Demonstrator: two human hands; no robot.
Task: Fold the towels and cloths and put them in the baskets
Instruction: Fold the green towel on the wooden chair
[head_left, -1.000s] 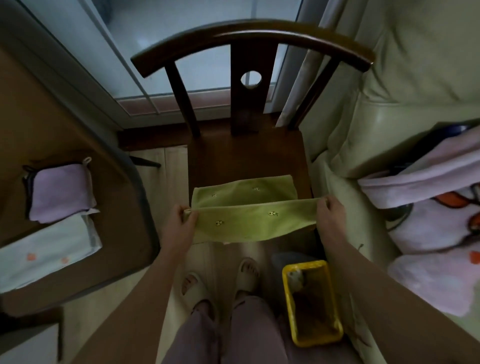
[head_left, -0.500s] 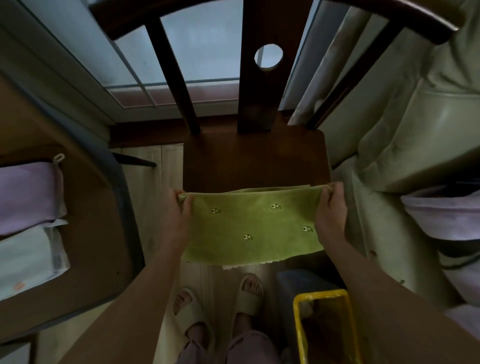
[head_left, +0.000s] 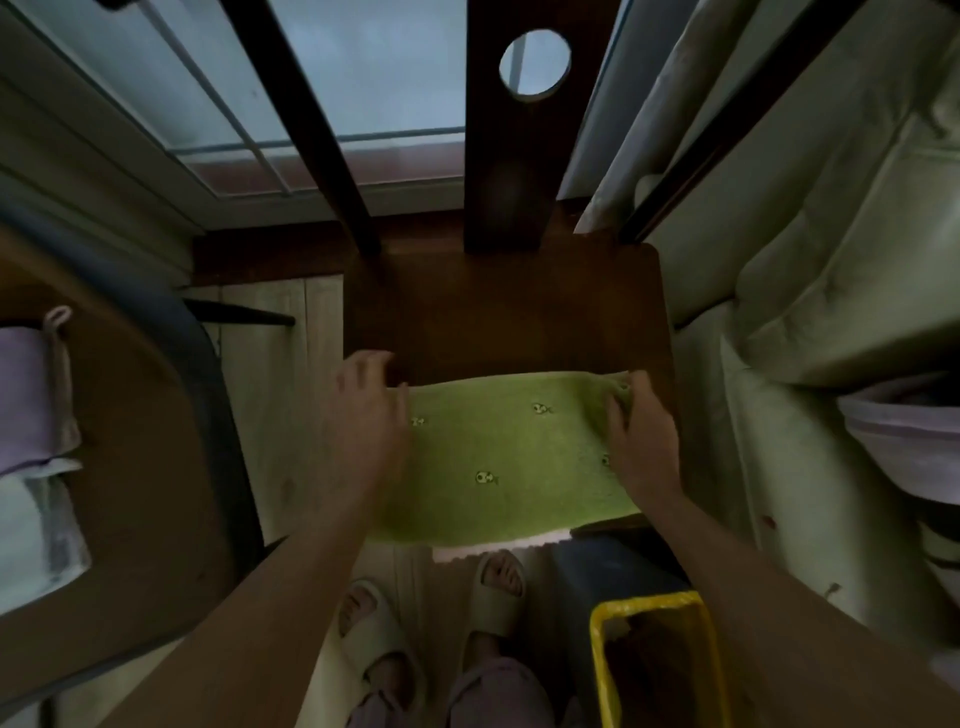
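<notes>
one green fish-print cotton towel (head_left: 511, 457) lies between two hands: left hand (head_left: 371, 415) fingers loosely curled at its edge, right hand (head_left: 641, 436) fingers pinching its corner.

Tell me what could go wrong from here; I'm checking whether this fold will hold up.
1. The green towel overhangs the front edge of the chair seat, with a pale edge showing below; it could slide off towards the floor.
2. The left hand seems to be loosening at its end, while the right hand pinches the far corner, so the fold may skew.
3. The yellow basket stands low to the right, and carrying the towel there could undo the fold.
</notes>
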